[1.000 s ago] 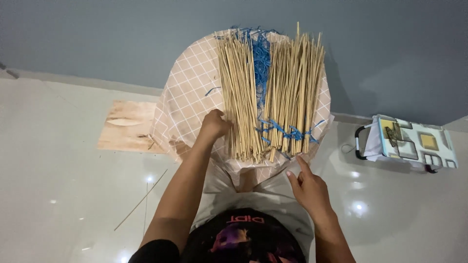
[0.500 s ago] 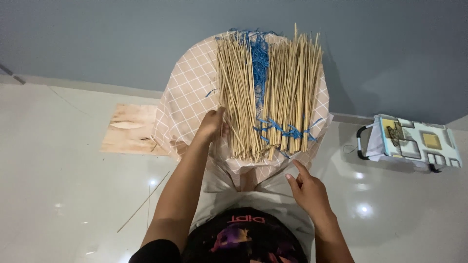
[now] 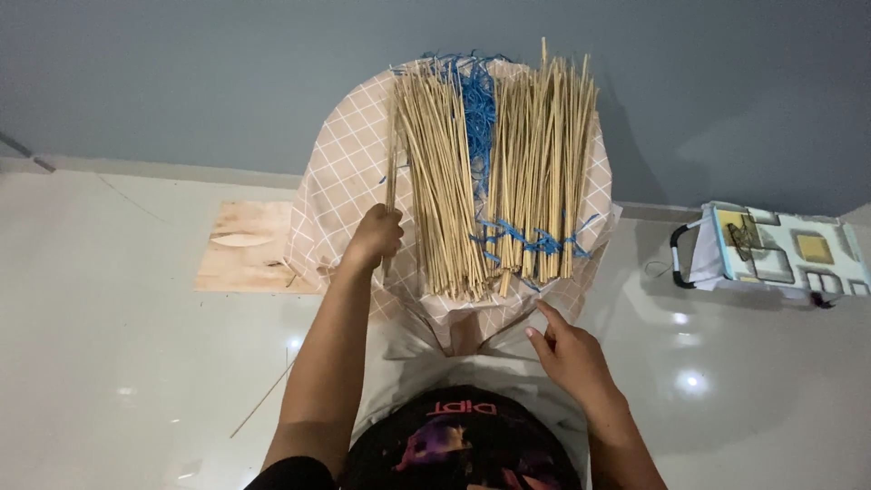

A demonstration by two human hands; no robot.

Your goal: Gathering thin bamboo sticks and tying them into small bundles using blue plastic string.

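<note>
Two bundles of thin pale bamboo sticks lie on a round table under a peach checked cloth [image 3: 343, 186]. The left bundle [image 3: 440, 181] is loose; the right bundle [image 3: 544, 172] is tied with blue string [image 3: 535, 243], and more blue string [image 3: 476, 100] lies between them. My left hand [image 3: 374, 238] is closed around a single stick [image 3: 391, 145], which stands just left of the left bundle. My right hand [image 3: 567, 349] rests at the cloth's near edge below the right bundle, fingers apart, holding nothing.
A wooden board [image 3: 245, 259] lies on the glossy white floor left of the table. A loose stick [image 3: 263, 399] lies on the floor nearer me. A patterned bag with a black handle [image 3: 771, 254] sits at the right by the grey wall.
My left hand has closed on one stick and drawn it left, away from the left bundle. My right hand has stayed near the cloth's edge.
</note>
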